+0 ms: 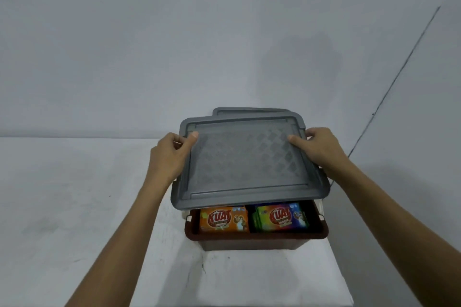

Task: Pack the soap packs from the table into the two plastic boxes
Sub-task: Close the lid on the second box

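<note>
A grey plastic lid (245,162) with a diamond pattern hovers over a brown plastic box (257,238), covering most of its opening. My left hand (169,154) grips the lid's left edge, thumb on top. My right hand (318,149) grips the lid's right edge the same way. In the uncovered front strip of the box lie an orange soap pack (223,219) on the left and a green and blue soap pack (280,217) on the right. Behind the held lid shows the grey lid (249,111) of a second box; that box itself is hidden.
The boxes stand on a narrow white table (262,279) whose front part is bare. A pale floor (62,194) lies to the left and a grey wall (199,32) rises behind. A dark line (399,70) runs down the wall at right.
</note>
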`<state>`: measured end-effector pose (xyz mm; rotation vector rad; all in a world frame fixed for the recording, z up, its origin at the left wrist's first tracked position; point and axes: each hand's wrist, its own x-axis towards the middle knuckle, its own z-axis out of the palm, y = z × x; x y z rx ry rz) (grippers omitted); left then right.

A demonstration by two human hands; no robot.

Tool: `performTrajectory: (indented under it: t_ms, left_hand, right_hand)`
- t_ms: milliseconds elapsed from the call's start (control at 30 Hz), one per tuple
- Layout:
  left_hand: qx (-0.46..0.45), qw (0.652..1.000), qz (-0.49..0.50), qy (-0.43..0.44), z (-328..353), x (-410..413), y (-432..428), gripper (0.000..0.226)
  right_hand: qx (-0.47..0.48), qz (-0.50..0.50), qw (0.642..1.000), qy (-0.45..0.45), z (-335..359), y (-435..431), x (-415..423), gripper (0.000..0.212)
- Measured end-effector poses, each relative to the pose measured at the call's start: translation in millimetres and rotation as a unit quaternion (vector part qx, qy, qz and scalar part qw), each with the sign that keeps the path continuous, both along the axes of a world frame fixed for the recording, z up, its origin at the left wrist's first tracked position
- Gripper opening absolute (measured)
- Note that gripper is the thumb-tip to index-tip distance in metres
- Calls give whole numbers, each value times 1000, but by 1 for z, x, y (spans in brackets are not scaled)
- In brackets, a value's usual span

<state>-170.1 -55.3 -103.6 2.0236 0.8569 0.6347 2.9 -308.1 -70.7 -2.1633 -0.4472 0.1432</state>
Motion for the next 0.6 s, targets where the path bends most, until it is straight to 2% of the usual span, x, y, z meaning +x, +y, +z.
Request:
performTrajectory:
  t_ms: [200, 333, 400, 600]
  left_hand:
    - [70, 994, -9, 86, -47, -1, -18, 33]
    - [203, 971, 17, 128, -61, -6, -31, 28]
    - [235, 961, 25, 144, -66, -8, -35, 29]
    - [173, 973, 17, 148, -70, -12, -40, 25]
  right_hand:
    - [-173, -37, 982, -61, -55, -27, -9, 46]
    - [-221, -54, 970, -85, -79, -37, -14, 41]
    - [-230, -59, 966, -100, -86, -39, -19, 37]
    - [-211, -55, 966, -140, -102, -44, -16, 31]
